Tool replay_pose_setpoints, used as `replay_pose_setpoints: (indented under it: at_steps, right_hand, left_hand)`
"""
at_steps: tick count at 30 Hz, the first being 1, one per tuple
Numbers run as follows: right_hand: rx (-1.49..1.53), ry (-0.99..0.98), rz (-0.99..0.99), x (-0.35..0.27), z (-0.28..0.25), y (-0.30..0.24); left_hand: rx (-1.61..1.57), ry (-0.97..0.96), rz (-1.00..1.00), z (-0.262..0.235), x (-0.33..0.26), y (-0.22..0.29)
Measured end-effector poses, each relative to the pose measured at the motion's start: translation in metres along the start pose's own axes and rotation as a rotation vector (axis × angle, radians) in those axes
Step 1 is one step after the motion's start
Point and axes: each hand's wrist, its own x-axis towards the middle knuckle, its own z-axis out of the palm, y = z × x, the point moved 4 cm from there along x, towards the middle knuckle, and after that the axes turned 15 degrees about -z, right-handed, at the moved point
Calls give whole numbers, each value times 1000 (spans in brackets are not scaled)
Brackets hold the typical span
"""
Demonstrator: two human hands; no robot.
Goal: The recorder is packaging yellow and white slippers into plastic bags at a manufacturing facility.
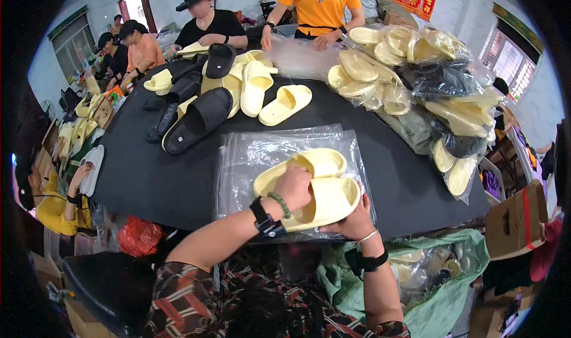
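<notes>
Left hand [292,186]: curled on top of the yellow slippers [309,186], gripping them.
Right hand [355,222]: fingers wrapped on the near slipper's edge.
Slippers: on clear bags [250,153] on the black tabletop [148,177].

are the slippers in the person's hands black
No, the left hand and right hand hold a pair of pale yellow slippers over clear bags.

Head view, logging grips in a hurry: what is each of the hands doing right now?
Left hand: closed over the pale yellow slides.
Right hand: gripping the nearer slide's edge.
</notes>
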Motion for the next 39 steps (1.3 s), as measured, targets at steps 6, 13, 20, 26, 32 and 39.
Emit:
replay_pose_setpoints:
  at_steps: [6,13,20,26,32,39]
  right_hand:
    - [52,90,117,-10,-5,9]
    - [21,72,94,-7,-9,5]
    - [29,28,146,-7,-15,0]
    - [61,64,71,-4,-6,2]
    - [11,27,121,-11,-1,9]
    - [9,6,110,-9,0,10]
  left_hand:
    - [-29,6,-11,-14,-1,-28]
    - [127,208,-167,-76,-22,-135]
    - [223,185,-147,-96,-23,-138]
    - [129,211,-202,-123,-40,-137]
    - [143,417,-303,-237,-42,-205]
    - [413,708,-806,-397,-35,-345]
